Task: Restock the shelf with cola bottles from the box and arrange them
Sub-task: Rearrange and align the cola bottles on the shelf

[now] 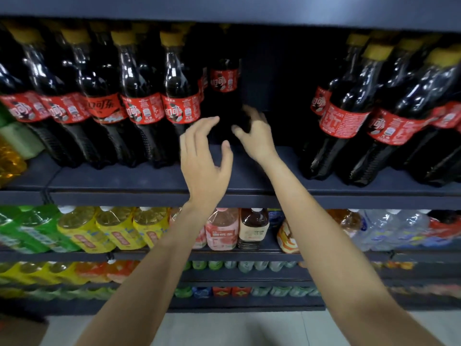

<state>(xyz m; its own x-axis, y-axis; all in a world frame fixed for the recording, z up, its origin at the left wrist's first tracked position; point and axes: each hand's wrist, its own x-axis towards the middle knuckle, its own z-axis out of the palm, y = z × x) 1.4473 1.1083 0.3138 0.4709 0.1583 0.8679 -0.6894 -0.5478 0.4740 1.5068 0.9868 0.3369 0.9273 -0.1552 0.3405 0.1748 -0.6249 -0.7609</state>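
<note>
Cola bottles with red labels and yellow caps stand in a row (142, 103) on the left of the dark shelf (149, 178), and another group (374, 116) on the right. Between them is a gap, and one cola bottle (224, 81) stands deep inside it. My right hand (254, 131) wraps its fingers around the lower part of that bottle. My left hand (204, 161) hovers just in front and left of it, fingers spread, holding nothing. The bottle's base is hidden behind my hands.
The shelf below holds green, yellow, pink, brown and clear drink bottles (253, 228). Lower shelves carry more small bottles. A corner of a cardboard box (17, 328) shows at the bottom left on the pale floor. An upper shelf edge (224, 11) runs overhead.
</note>
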